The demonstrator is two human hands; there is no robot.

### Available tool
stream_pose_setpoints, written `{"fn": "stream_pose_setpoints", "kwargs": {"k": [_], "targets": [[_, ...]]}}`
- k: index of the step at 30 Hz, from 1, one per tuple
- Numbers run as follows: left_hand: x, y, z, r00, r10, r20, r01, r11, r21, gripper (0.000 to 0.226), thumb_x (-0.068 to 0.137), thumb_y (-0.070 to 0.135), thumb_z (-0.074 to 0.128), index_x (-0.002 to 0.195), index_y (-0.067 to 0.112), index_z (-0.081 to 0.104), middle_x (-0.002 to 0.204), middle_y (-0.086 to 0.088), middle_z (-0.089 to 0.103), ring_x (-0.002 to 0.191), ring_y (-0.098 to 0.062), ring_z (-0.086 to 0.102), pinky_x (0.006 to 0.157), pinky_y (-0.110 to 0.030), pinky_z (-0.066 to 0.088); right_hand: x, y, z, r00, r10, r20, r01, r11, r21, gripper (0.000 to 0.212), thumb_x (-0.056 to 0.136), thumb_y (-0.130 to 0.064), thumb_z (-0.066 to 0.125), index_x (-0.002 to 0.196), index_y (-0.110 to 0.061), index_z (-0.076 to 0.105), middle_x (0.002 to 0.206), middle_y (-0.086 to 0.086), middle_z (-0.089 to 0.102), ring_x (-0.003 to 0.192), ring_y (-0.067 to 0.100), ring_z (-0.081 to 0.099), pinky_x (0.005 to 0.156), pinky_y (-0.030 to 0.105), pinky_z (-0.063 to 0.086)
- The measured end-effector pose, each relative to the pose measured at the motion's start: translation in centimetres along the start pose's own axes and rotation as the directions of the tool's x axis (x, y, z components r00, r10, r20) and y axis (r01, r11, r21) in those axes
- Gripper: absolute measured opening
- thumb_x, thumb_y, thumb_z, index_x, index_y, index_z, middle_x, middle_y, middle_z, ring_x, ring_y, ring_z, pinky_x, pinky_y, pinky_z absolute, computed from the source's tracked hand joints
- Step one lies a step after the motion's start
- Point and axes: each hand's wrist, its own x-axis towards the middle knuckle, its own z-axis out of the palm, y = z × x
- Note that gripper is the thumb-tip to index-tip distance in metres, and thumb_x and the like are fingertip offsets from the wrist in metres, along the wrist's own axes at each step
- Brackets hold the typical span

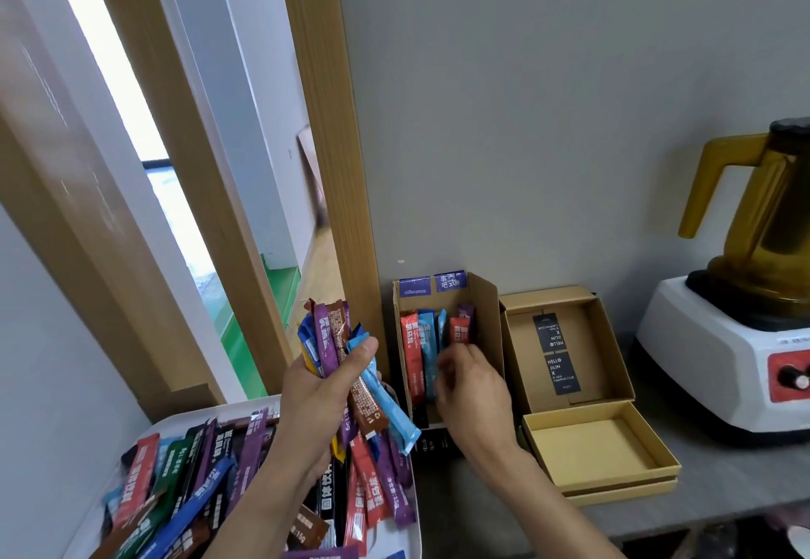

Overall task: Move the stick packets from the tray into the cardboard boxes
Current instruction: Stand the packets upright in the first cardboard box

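At 7 o'clock the tray [184, 416] is holding a loose heap of packets [210, 471]. Just above it my left hand [315, 396] is clamping a fanned bundle [337, 348] around its middle. These are looking light, slick and bendy, so I'm judging a mid-length grip safest. At 3 o'clock from it, the right hand [471, 387] is reaching into the box [486, 317] among standing packets; blur is hiding whether its fingers are pinching anything. The box walls are crowding it, while the second box [587, 330] at 3 o'clock is offering open room.
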Motion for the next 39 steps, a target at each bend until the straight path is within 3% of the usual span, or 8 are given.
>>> {"fn": "stream_pose_setpoints", "kwargs": {"k": [4, 8, 13, 15, 22, 26, 31, 39], "targets": [[0.8, -0.2, 0.1, 1.000, 0.000, -0.021, 0.000, 1.000, 0.003, 0.038, 0.069, 0.037, 0.083, 0.100, 0.018, 0.071, 0.088, -0.009, 0.079, 0.086, -0.027, 0.079, 0.082, -0.045, 0.062, -2.1, -1.6, -3.2, 0.959, -0.131, 0.250, -0.047, 0.798, 0.600, 0.014, 0.093, -0.023, 0.077, 0.098, -0.023, 0.064, 0.111, -0.010, 0.072, 0.112, 0.009, 0.069, 0.089, 0.034, 0.063], [1.2, 0.0, 0.8, 1.000, 0.008, 0.014, -0.009, 0.999, 0.031, 0.030, 0.076, 0.030, 0.084, 0.100, 0.016, 0.072, 0.089, -0.010, 0.079, 0.090, -0.031, 0.078, 0.082, -0.046, 0.063, -2.2, -1.1, -3.5, 0.860, -0.252, 0.443, -0.082, 0.790, 0.607, 0.022, 0.089, -0.017, 0.082, 0.099, -0.016, 0.063, 0.112, -0.003, 0.075, 0.109, 0.015, 0.073, 0.086, 0.038, 0.064], [1.3, 0.4, 0.7, 0.995, 0.070, 0.068, -0.077, 0.992, 0.102, 0.047, 0.072, 0.033, 0.087, 0.110, 0.010, 0.071, 0.095, -0.009, 0.080, 0.089, -0.028, 0.079, 0.080, -0.044, 0.062, -1.9, -0.2, -3.6, 0.829, -0.214, 0.518, -0.374, 0.477, 0.796, 0.022, 0.105, -0.004, 0.051, 0.125, -0.007, 0.045, 0.105, 0.018, 0.076, 0.096, 0.030, 0.072, 0.095, 0.039, 0.058], [1.4, 0.3, 0.6, 0.995, 0.084, 0.055, -0.091, 0.987, 0.130, 0.046, 0.075, 0.030, 0.086, 0.111, 0.008, 0.070, 0.092, -0.009, 0.080, 0.085, -0.026, 0.079, 0.076, -0.041, 0.062, -1.8, 0.0, -3.7, 0.798, -0.223, 0.560, -0.422, 0.457, 0.783, 0.030, 0.102, -0.008, 0.049, 0.131, -0.007, 0.043, 0.105, 0.020, 0.075, 0.094, 0.029, 0.069, 0.095, 0.038, 0.055], [2.0, 0.0, 0.8, 0.990, 0.142, 0.011, -0.141, 0.960, 0.242, 0.034, 0.081, 0.023, 0.087, 0.109, 0.014, 0.070, 0.094, -0.002, 0.080, 0.086, -0.019, 0.079, 0.081, -0.044, 0.064, -2.0, -0.1, -3.7, 0.815, -0.213, 0.539, -0.287, 0.659, 0.695, 0.028, 0.093, -0.025, 0.078, 0.113, -0.013, 0.063, 0.107, 0.010, 0.077, 0.102, 0.026, 0.074, 0.094, 0.045, 0.060], [1.9, 0.1, 0.9, 0.972, 0.236, 0.024, -0.230, 0.917, 0.326, 0.026, 0.081, 0.026, 0.087, 0.102, 0.022, 0.071, 0.090, 0.004, 0.079, 0.084, -0.013, 0.078, 0.077, -0.036, 0.063, -1.4, 0.1, -4.4, 0.870, -0.164, 0.465, -0.146, 0.816, 0.560, 0.021, 0.089, -0.029, 0.082, 0.105, -0.021, 0.071, 0.103, -0.002, 0.077, 0.094, 0.013, 0.075, 0.082, 0.033, 0.063], [1.9, -0.5, 1.3, 0.978, 0.208, -0.019, -0.196, 0.944, 0.265, 0.031, 0.082, 0.030, 0.085, 0.109, 0.021, 0.073, 0.096, 0.006, 0.080, 0.090, -0.008, 0.076, 0.077, -0.026, 0.059, -0.7, 0.5, -3.1, 0.991, 0.053, 0.124, -0.088, 0.949, 0.301, 0.018, 0.090, -0.036, 0.080, 0.100, -0.035, 0.064, 0.103, -0.013, 0.070, 0.086, -0.001, 0.068, 0.062, 0.014, 0.054], [1.2, -1.0, 1.4, 0.996, 0.066, -0.066, -0.058, 0.993, 0.106, 0.019, 0.084, 0.023, 0.083, 0.098, 0.020, 0.071, 0.080, -0.005, 0.078, 0.078, -0.021, 0.078, 0.068, -0.031, 0.058, 0.4, 1.0, 1.0, 0.995, 0.093, 0.045, -0.089, 0.993, -0.072, 0.042, 0.100, -0.033, 0.067, 0.138, -0.027, 0.051, 0.130, -0.004, 0.068, 0.115, 0.010, 0.070, 0.088, 0.026, 0.061]]}}
